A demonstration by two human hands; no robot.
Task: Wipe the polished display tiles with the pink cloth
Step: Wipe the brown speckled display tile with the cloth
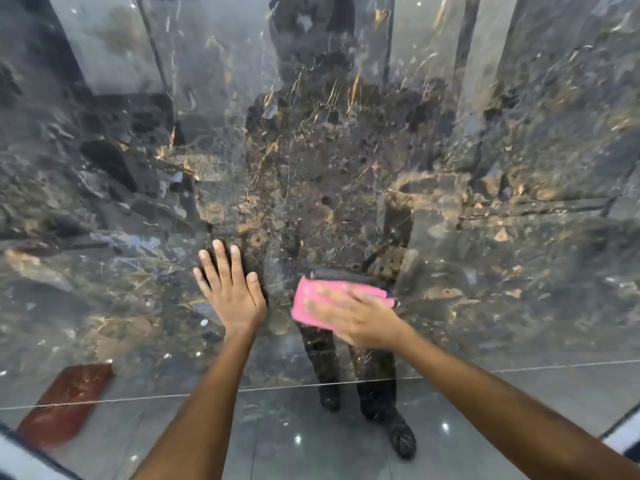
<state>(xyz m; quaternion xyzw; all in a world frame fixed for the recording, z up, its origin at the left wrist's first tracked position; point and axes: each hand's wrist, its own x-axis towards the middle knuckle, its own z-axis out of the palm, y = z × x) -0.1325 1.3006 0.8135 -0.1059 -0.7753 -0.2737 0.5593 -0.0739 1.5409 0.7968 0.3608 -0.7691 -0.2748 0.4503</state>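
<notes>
Two bare forearms enter from the bottom edge, nearest the camera, and reach forward to a large dark polished tile (346, 161) with brown and gold veining.

Left hand (230, 284): open, palm flat against the tile face, fingers extended and slightly spread, pointing up. It holds nothing.

Right hand (360, 315): laid flat over the pink cloth (311, 299), pressing it onto the tile. Fingers extended and pointing left across the cloth; they are motion-blurred, so their exact spacing cannot be told. No pinch visible; the cloth is held by palm and finger pressure.

Pink cloth: folded to a rough rectangle, on the tile just right of the left hand, not touching it. Its left part is exposed; its right part is covered by the right hand. A dark reflection sits along its upper edge.

Tile surface: highly glossy. It mirrors a standing figure with legs and shoes low in the centre, plus small light spots. A thin pale seam line (138, 398) runs across the lower part of the frame. A reddish-brown rectangular shape (65, 407) shows at lower left; whether it is a reflection or an object cannot be told.
</notes>
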